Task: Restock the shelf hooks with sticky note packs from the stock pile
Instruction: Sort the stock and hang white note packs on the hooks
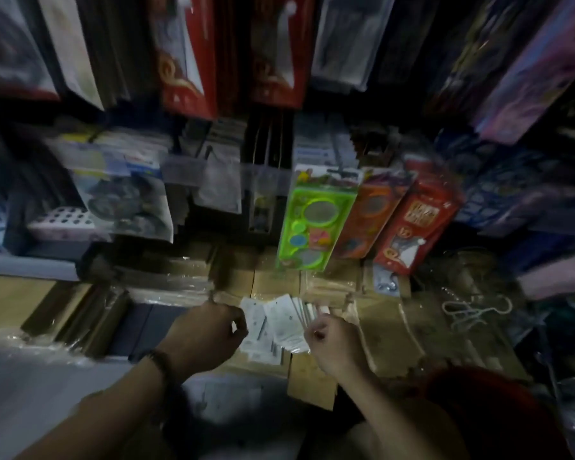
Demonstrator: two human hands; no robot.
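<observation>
A fanned bunch of white packs with printed backs sits low in the middle of the view, over brown cardboard. My left hand grips the bunch's left edge, fingers curled around it. My right hand pinches the right edge of the same bunch. Whether these are sticky note packs is hard to tell in the dim, blurred picture. No bare hook is clearly visible.
Cardboard boxes wrapped in plastic lie under the hands. A green toy pack, an orange one and a red box lean behind them. Hanging goods crowd the shelf above. White hangers lie at the right.
</observation>
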